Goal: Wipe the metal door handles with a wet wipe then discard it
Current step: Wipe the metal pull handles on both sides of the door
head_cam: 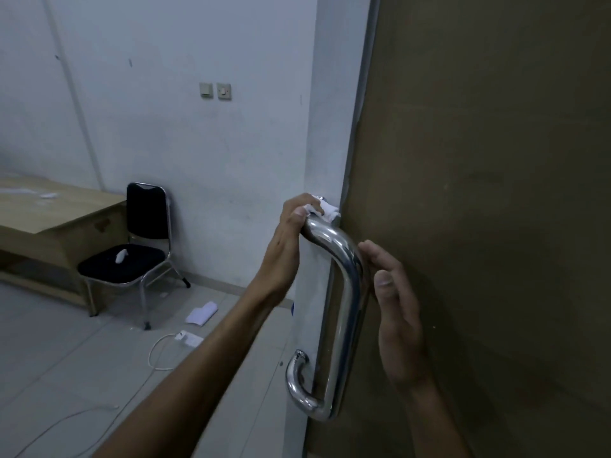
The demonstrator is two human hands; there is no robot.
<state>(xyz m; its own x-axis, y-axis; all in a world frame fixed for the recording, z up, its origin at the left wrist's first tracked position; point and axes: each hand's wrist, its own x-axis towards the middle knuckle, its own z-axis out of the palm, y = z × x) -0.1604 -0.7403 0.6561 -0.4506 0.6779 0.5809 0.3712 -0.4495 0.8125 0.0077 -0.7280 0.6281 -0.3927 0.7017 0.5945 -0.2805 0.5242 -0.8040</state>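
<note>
A shiny metal pull handle [347, 309] is mounted upright on the edge of a brown door [496, 193]. My left hand [291, 236] grips a crumpled white wet wipe [327, 209] and presses it onto the handle's upper end, where the bar meets the door. My right hand [396, 309] lies along the right side of the bar just under its upper bend, fingers nearly straight and fingertips touching the metal. The handle's lower curve is bare.
A white wall runs left of the door. A black chair [145, 233] with a small white object on its seat stands beside a wooden desk [49, 219]. White paper [201, 314] and a charger with cable [188, 338] lie on the tiled floor.
</note>
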